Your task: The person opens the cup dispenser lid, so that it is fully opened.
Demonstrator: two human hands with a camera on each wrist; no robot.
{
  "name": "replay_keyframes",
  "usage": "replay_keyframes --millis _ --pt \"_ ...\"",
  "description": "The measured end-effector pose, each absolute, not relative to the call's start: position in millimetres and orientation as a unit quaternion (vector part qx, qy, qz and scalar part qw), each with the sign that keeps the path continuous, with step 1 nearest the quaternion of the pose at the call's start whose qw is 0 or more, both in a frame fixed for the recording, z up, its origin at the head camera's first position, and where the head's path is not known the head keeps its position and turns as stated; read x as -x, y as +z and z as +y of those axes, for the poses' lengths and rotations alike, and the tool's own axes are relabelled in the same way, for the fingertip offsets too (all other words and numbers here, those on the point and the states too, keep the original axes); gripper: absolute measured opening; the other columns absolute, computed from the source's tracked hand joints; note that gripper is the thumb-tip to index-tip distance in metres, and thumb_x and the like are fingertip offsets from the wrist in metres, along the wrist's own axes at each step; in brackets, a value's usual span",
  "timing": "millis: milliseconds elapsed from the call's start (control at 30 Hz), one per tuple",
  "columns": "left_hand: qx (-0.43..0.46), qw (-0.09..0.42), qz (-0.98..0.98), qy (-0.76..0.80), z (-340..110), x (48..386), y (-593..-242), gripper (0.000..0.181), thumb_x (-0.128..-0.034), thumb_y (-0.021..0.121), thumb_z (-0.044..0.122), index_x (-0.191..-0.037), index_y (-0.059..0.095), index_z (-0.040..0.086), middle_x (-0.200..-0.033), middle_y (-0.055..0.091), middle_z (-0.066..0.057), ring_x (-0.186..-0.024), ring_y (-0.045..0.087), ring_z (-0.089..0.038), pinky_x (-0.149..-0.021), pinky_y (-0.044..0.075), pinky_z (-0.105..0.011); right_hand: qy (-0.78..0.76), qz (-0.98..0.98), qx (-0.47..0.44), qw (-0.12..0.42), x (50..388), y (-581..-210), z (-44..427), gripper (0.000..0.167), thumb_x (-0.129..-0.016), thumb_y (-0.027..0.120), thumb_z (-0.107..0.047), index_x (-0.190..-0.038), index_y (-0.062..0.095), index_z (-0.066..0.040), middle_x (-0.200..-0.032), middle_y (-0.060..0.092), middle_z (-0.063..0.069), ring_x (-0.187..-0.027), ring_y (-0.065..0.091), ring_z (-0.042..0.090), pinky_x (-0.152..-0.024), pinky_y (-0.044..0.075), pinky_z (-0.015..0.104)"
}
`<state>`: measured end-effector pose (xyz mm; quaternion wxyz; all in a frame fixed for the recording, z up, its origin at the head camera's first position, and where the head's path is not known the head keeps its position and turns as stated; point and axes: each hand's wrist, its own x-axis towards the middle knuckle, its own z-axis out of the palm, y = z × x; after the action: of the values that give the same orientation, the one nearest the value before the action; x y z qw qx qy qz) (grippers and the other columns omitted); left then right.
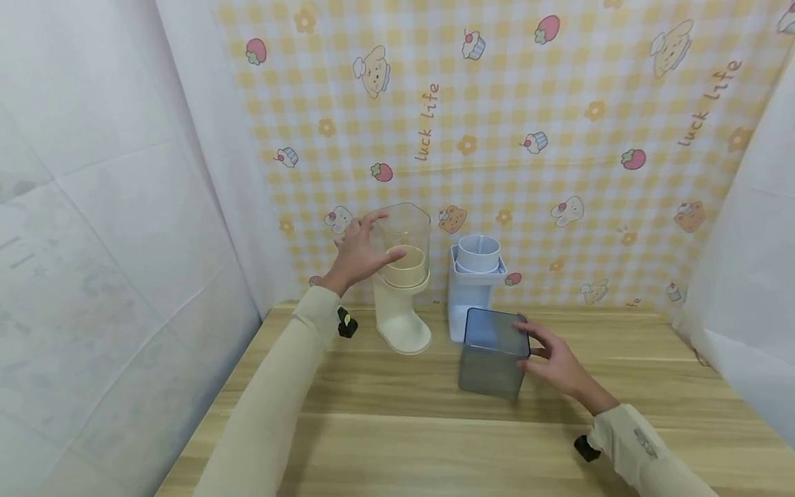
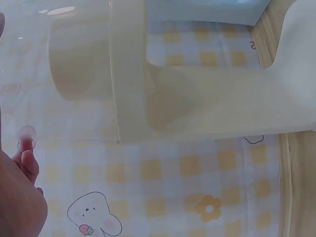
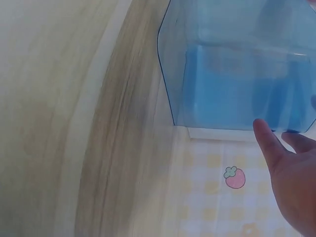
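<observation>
On the far-left cream stand (image 1: pixel 397 321), the clear container (image 1: pixel 417 228) is spanned by the spread left hand (image 1: pixel 360 257); right, nearer than the blue stand (image 1: pixel 468 293), the grey box (image 1: pixel 489 371) is pinched by the right hand (image 1: pixel 557 364).

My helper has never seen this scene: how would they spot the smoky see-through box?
Look along the wooden table to the pale blue stand. The box is just in front of it, with the person's right hand gripping its side. Its smoky tint sets it apart from the clear container on the cream stand.
</observation>
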<state>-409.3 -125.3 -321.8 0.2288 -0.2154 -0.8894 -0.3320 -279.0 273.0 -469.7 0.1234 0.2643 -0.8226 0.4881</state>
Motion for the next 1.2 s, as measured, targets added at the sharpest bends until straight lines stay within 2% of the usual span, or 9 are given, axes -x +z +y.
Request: replay_keyframes --millis 100,233,333,467,667,933,1067,1200 --pt "0.230 0.226 -0.887 -0.330 -130 405 -319 0.080 -0.0792 0.074 0.058 -0.147 0.040 0.032 -0.123 0.047 -0.018 -0.114 0.045 -0.034 -0.097 0.014 -0.070 0.495 -0.816 -0.273 0.123 282 -469 273 0.059 -0.084 0.074 0.003 -0.138 0.050 0.004 -0.153 0.025 0.035 -0.127 0.037 -0.008 -0.085 0.050 0.018" --pt "0.253 0.210 -0.881 -0.340 -136 401 -316 0.076 -0.0827 0.075 0.051 -0.147 0.041 0.030 -0.111 0.047 -0.015 -0.096 0.046 -0.031 -0.095 0.016 -0.070 0.494 -0.816 -0.272 0.127 286 -469 274 0.056 -0.084 0.073 0.004 -0.136 0.053 0.003 -0.152 0.027 0.034 -0.122 0.040 -0.008 -0.082 0.051 0.019" --pt "0.261 0.201 -0.879 -0.345 -139 400 -317 0.074 -0.0833 0.075 0.051 -0.147 0.042 0.031 -0.105 0.044 -0.009 -0.085 0.041 -0.025 -0.092 0.020 -0.064 0.493 -0.816 -0.274 0.124 289 -469 275 0.054 -0.085 0.072 0.004 -0.136 0.054 0.003 -0.152 0.027 0.033 -0.120 0.041 -0.007 -0.079 0.053 0.023" --pt "0.268 0.201 -0.877 -0.346 -141 399 -317 0.075 -0.0825 0.074 0.055 -0.145 0.045 0.027 -0.105 0.045 -0.007 -0.084 0.041 -0.023 -0.091 0.022 -0.062 0.498 -0.811 -0.285 0.118 291 -469 276 0.054 -0.086 0.070 0.005 -0.136 0.052 0.005 -0.152 0.025 0.033 -0.122 0.040 -0.008 -0.078 0.053 0.024" --pt "0.271 0.203 -0.875 -0.347 -142 395 -314 0.070 -0.0840 0.076 0.047 -0.143 0.047 0.021 -0.106 0.047 -0.013 -0.082 0.042 -0.023 -0.087 0.024 -0.056 0.493 -0.809 -0.298 0.117 295 -467 277 0.055 -0.086 0.067 0.008 -0.138 0.050 0.006 -0.154 0.024 0.033 -0.125 0.038 -0.009 -0.078 0.054 0.023" --pt "0.298 0.228 -0.864 -0.336 -145 384 -313 0.062 -0.0879 0.074 0.040 -0.140 0.049 0.018 -0.095 0.044 -0.009 -0.081 0.041 -0.023 -0.083 0.023 -0.051 0.506 -0.803 -0.294 0.113 302 -468 277 0.075 -0.084 0.064 0.011 -0.151 0.031 0.004 -0.150 0.031 0.031 -0.121 0.045 -0.004 -0.077 0.054 0.024" --pt "0.306 0.243 -0.857 -0.337 -146 383 -314 0.056 -0.0892 0.074 0.036 -0.137 0.050 0.020 -0.092 0.047 -0.014 -0.080 0.043 -0.022 -0.080 0.023 -0.047 0.514 -0.796 -0.299 0.113 305 -468 278 0.079 -0.084 0.064 0.013 -0.153 0.027 0.001 -0.152 0.028 0.034 -0.121 0.047 -0.003 -0.078 0.053 0.023" --pt "0.313 0.260 -0.851 -0.331 -146 382 -314 0.053 -0.0888 0.075 0.031 -0.134 0.051 0.018 -0.088 0.048 -0.011 -0.080 0.045 -0.023 -0.079 0.022 -0.045 0.517 -0.793 -0.302 0.111 306 -468 279 0.081 -0.084 0.064 0.013 -0.154 0.025 -0.001 -0.153 0.025 0.035 -0.123 0.046 -0.005 -0.081 0.053 0.022"
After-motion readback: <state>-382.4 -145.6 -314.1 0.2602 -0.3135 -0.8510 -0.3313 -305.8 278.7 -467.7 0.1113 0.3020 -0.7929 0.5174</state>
